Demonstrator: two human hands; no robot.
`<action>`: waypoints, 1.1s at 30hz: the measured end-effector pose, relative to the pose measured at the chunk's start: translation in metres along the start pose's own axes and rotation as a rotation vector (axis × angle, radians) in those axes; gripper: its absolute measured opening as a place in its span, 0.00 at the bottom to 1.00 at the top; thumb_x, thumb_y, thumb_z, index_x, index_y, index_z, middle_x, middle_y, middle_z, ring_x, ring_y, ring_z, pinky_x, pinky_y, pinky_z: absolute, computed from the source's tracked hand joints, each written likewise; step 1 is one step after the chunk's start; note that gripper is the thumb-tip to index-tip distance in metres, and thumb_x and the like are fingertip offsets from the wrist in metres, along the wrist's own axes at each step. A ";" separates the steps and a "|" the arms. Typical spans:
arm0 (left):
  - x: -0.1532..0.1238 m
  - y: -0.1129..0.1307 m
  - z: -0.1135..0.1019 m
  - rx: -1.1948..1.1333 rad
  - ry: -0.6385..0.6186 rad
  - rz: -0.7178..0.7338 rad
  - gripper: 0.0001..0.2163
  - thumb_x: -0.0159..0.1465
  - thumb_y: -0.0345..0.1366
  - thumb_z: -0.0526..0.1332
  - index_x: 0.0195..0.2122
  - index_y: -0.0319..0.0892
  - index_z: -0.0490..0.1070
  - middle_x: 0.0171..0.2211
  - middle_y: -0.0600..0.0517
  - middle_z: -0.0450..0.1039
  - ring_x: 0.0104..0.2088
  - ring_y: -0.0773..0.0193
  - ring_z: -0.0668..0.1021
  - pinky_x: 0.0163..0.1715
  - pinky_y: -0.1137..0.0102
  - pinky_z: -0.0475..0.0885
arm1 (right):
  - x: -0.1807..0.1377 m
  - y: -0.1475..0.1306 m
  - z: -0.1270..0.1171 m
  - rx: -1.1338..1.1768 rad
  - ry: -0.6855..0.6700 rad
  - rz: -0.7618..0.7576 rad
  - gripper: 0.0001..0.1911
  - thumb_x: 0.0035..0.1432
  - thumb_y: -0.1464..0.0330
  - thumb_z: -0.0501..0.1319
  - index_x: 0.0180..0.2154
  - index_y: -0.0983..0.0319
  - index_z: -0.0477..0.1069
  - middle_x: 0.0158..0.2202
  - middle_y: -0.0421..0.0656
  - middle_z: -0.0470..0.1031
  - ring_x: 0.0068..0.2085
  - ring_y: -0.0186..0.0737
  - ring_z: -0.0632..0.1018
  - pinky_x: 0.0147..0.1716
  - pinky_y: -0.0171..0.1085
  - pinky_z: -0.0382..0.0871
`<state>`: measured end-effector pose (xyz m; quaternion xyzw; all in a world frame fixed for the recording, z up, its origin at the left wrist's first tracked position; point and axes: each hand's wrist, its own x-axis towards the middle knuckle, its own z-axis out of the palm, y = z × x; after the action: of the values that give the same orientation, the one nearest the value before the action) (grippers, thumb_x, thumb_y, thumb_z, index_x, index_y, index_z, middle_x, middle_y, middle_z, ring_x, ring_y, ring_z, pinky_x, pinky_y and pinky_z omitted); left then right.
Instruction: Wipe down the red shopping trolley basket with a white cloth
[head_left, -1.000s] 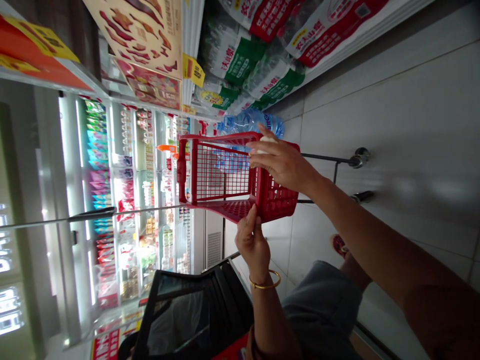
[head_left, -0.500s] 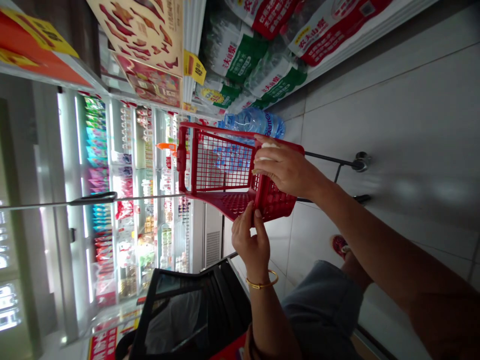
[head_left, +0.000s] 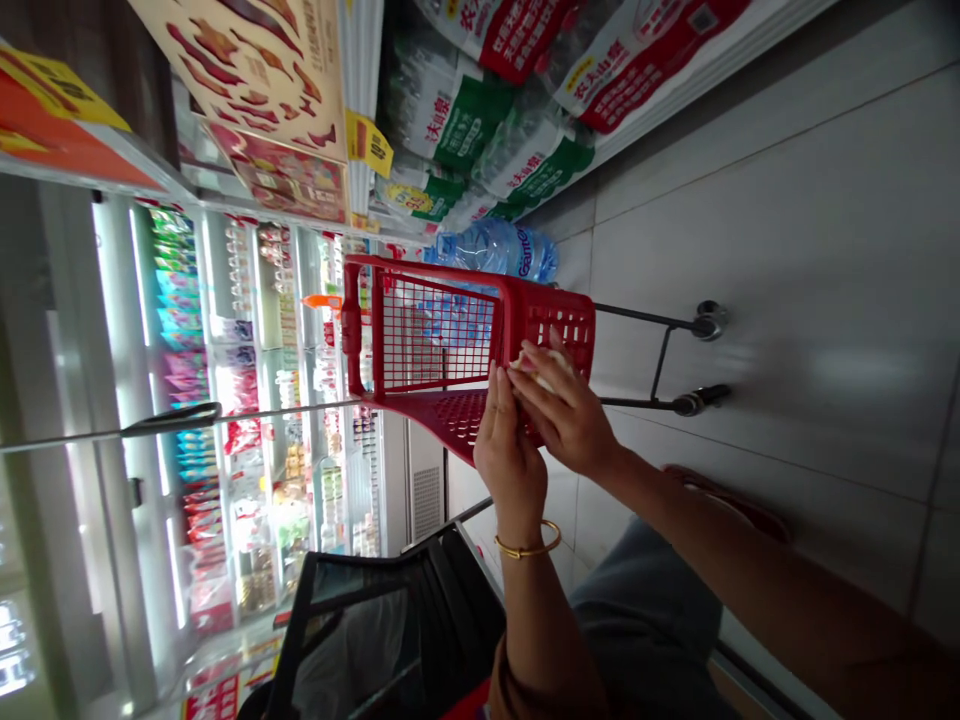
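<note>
The picture is turned sideways, with the floor on its right. My right hand [head_left: 566,410] is closed around a crumpled white tissue or cloth [head_left: 551,368], partly covered by the fingers. Beside it, my left hand [head_left: 511,450], with a gold bangle [head_left: 527,541] at the wrist, has its fingers pressed together, tips close to the right hand's fingertips. Whatever lies between the left fingers is hidden. Both hands are in front of a red plastic shopping cart [head_left: 420,272] with mesh sides; whether they touch it I cannot tell.
Packs of bottled water [head_left: 457,115] line a shelf at the top, and blue water bottles [head_left: 495,250] stand by the cart. A lit display fridge [head_left: 247,400] with packaged goods fills the left. A black-framed bin or case [head_left: 360,620] is at the bottom. Grey tiled floor [head_left: 787,230] lies right.
My right hand has moved down in the picture, away from the cart's upper rim, to beside my left hand. My left fingers point up more. The cart's wheels show more fully.
</note>
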<state>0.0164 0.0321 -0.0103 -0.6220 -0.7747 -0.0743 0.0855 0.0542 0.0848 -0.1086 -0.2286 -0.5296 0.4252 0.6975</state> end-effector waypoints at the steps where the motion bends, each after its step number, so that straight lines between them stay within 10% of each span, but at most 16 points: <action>1: 0.000 0.000 -0.001 0.001 0.003 0.002 0.32 0.62 0.20 0.48 0.67 0.49 0.55 0.66 0.50 0.61 0.64 0.64 0.66 0.63 0.64 0.65 | -0.006 -0.001 0.004 -0.008 0.013 0.001 0.30 0.67 0.73 0.53 0.68 0.53 0.50 0.66 0.48 0.61 0.66 0.47 0.65 0.67 0.61 0.55; 17: 0.000 0.005 -0.002 -0.025 0.046 -0.008 0.26 0.66 0.22 0.49 0.64 0.48 0.61 0.62 0.49 0.67 0.62 0.62 0.70 0.60 0.65 0.68 | -0.048 0.031 0.004 -0.064 -0.061 -0.031 0.19 0.68 0.70 0.52 0.58 0.58 0.69 0.56 0.49 0.73 0.66 0.46 0.65 0.64 0.53 0.64; 33: -0.001 0.003 -0.002 -0.048 0.066 -0.044 0.23 0.68 0.28 0.50 0.63 0.48 0.64 0.61 0.49 0.68 0.61 0.62 0.71 0.60 0.65 0.68 | -0.080 0.051 -0.007 -0.113 -0.020 0.034 0.25 0.67 0.72 0.51 0.64 0.56 0.58 0.60 0.51 0.69 0.65 0.48 0.65 0.64 0.58 0.62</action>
<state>0.0195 0.0311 -0.0088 -0.6039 -0.7831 -0.1153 0.0942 0.0370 0.0462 -0.1937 -0.2723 -0.5558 0.4088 0.6707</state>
